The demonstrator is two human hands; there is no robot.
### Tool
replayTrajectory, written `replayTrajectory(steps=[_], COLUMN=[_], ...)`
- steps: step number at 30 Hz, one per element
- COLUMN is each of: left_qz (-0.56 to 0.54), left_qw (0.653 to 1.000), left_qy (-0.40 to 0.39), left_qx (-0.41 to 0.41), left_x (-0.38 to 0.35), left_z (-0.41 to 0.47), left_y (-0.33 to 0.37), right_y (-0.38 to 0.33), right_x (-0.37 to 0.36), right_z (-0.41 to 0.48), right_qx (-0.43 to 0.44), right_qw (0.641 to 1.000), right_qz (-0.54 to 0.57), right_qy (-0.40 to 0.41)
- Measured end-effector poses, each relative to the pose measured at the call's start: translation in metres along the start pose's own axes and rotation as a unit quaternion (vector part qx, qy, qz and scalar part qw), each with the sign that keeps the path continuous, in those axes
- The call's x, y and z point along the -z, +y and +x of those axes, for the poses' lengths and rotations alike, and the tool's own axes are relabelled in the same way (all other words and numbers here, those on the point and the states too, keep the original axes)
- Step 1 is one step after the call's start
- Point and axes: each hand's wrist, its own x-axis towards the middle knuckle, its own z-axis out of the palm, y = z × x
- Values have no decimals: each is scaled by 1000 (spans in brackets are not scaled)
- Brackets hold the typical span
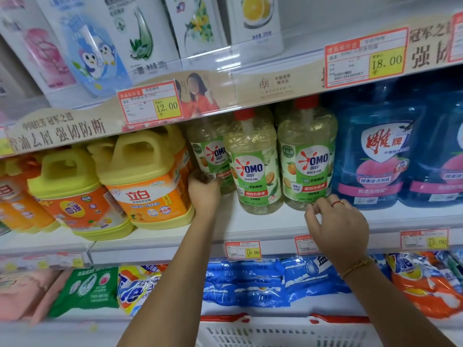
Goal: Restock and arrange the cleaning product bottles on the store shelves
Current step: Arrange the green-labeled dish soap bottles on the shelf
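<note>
The left OMO bottle (pixel 210 156) stands on the middle shelf (pixel 250 229), set further back than its two neighbours and squeezed between a yellow-handled jug (pixel 147 181) and the middle OMO bottle (pixel 253 166). My left grip (pixel 204 190), a bare hand, is clamped on its lower part, with the fingers curled round the foot of the label. All three are clear bottles of pale yellow-green liquid with green labels, and the two nearer ones show red caps.

The middle bottle sits nearest the shelf's front edge and leans slightly. The right OMO bottle (pixel 307 156) is upright just beside it. My right grip (pixel 338 226) hovers at the foot of this right bottle with its fingers loosely curled and closed on nothing. The fingertips are just at the bottle's base, but I cannot tell whether they touch it. There is a red ring on one finger and a beaded bracelet on the wrist.

To the right of the bottles stand large blue jugs (pixel 375 156) with pink labels. More yellow and orange jugs fill the shelf to the left. Red-and-yellow price tags (pixel 243 249) hang along the shelf edges.

The shelf above holds white refill pouches (pixel 140 33). The shelf below holds blue detergent bags (pixel 250 279), with green, pink and orange ones beside them. A white basket (pixel 288 334) with a red rim sits at the bottom, between my forearms.
</note>
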Motion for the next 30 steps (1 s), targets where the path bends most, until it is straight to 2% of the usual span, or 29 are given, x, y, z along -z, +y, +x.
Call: replayTrajectory(steps=[5,8,11,15,18,22,30], left_qz=[5,38,76,36,87,110,71], left_qw=[999,999,997,999,995,993,993], left_qy=[-38,-30,-14,-24,-40,0,4], left_qx=[12,25,0,-24,-19,-39,-97], left_x=[-13,-15,-11,-10,-14,-13,-2], left_z=[-4,-6,-16,5,21,11,-14], left_y=[-3,-5,-9,3,10,13,13], right_y=[1,1,0,0,2,2,3], right_x=[2,2,0,1,0,-2,-1], right_z=[0,1,0,0,0,-1,-2], right_qx=[-1,0,0,0,6,17,29], right_qw=[1000,1000,1000,1000,1000,1000,999], right_qz=[-2,-2,1,5,12,15,11], right_qy=[-8,-11,-2,3,7,20,26])
